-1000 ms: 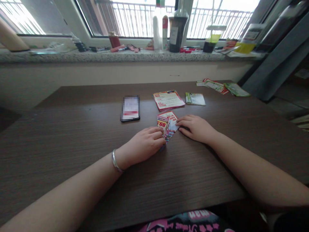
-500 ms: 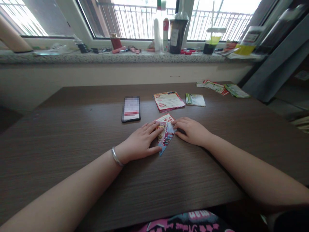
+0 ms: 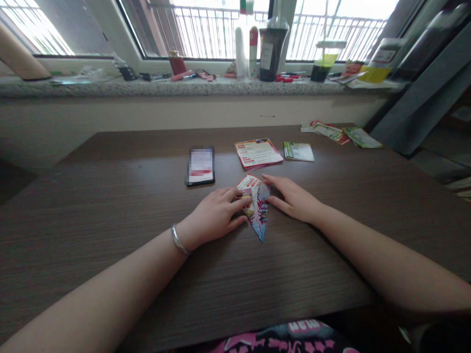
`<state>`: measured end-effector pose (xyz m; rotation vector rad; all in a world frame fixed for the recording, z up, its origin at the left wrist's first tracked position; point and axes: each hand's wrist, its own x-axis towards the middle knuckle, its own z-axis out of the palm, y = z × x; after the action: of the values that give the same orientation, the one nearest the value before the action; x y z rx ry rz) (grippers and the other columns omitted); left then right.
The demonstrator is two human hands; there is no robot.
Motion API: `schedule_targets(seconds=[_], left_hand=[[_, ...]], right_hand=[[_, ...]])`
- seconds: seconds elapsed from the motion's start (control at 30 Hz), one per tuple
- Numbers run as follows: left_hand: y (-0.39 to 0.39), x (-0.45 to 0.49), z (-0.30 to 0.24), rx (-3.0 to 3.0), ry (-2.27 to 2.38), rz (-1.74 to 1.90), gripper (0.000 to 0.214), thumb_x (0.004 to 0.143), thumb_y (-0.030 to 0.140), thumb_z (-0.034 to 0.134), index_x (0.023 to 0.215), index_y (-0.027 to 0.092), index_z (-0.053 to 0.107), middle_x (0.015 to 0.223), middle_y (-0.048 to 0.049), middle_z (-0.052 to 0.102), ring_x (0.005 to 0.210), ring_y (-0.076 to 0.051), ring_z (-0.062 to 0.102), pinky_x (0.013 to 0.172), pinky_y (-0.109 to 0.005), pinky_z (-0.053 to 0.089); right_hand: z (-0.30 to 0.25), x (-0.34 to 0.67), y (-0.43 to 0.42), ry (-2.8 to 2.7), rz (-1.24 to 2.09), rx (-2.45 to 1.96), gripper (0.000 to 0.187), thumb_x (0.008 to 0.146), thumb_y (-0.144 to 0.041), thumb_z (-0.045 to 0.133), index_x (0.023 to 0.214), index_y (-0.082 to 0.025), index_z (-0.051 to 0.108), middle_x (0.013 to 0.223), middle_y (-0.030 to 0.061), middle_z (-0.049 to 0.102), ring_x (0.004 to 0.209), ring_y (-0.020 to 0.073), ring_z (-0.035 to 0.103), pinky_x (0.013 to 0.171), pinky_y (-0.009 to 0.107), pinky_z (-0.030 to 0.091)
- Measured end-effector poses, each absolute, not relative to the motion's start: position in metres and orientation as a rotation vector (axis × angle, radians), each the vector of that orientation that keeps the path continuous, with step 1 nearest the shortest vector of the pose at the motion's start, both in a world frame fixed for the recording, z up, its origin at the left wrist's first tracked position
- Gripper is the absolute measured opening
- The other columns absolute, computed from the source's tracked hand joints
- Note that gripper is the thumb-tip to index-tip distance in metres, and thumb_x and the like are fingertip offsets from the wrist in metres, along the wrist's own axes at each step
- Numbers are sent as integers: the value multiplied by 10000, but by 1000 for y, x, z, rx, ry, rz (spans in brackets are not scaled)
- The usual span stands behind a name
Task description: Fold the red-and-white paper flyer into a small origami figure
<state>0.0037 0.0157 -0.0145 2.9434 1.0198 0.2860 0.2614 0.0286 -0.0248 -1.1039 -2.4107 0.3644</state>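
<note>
The folded paper [image 3: 260, 215] lies on the desk [image 3: 228, 294]; the left hand [image 3: 216, 212] rests spread fingers on it, ungripped, while the right hand [image 3: 293, 197] has its fingers loosely parted at one edge. It seems light, thin and easily creased, best held by its folded edges.

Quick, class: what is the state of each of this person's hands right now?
Left hand: open, fingers resting on the pointed, folded, colourfully printed paper.
Right hand: open, fingers parted at the paper's right edge.
</note>
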Motion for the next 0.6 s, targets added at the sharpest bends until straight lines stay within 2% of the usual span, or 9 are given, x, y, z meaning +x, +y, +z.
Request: schedule_targets(seconds=[0.17, 0.3, 0.47, 0.6], left_hand=[[16, 3, -15, 2976, 1026, 325, 389, 934, 402, 496, 1294, 262, 543, 1234, -96, 557, 1092, -262, 523, 956, -440, 455], [18, 3, -16, 2988, 1019, 336, 354, 954, 374, 464, 1275, 272, 568, 1200, -92, 572, 1053, -242, 535, 922, -414, 465], [21, 2, -18, 3007, 1015, 373, 320, 966, 344, 445, 1232, 282, 612, 1102, -86, 606, 972, -218, 550, 861, -380, 471], [22, 1, -19, 3030, 1016, 385, 296, 967, 321, 444, 1189, 308, 640, 1046, -69, 620, 896, -204, 551, 803, -359, 471]], right_hand=[[-24, 267, 33, -2279, 369, -1181, 308, 958, -297, 422, 1206, -206, 579, 1121, 85, 668, 1081, 236, 582, 967, 461, 454], [-24, 269, 36, -2374, 331, -1158, 253, 947, -297, 452, 1052, -193, 657, 1042, 80, 692, 1023, 234, 600, 932, 443, 464], [-24, 268, 34, -2495, 200, -1067, 225, 877, -324, 580, 1031, -199, 686, 1056, 95, 672, 1063, 251, 581, 938, 439, 463], [-26, 268, 33, -2587, 185, -952, 253, 858, -299, 600, 1084, -211, 676, 1187, 69, 650, 1180, 256, 519, 1025, 454, 414]])
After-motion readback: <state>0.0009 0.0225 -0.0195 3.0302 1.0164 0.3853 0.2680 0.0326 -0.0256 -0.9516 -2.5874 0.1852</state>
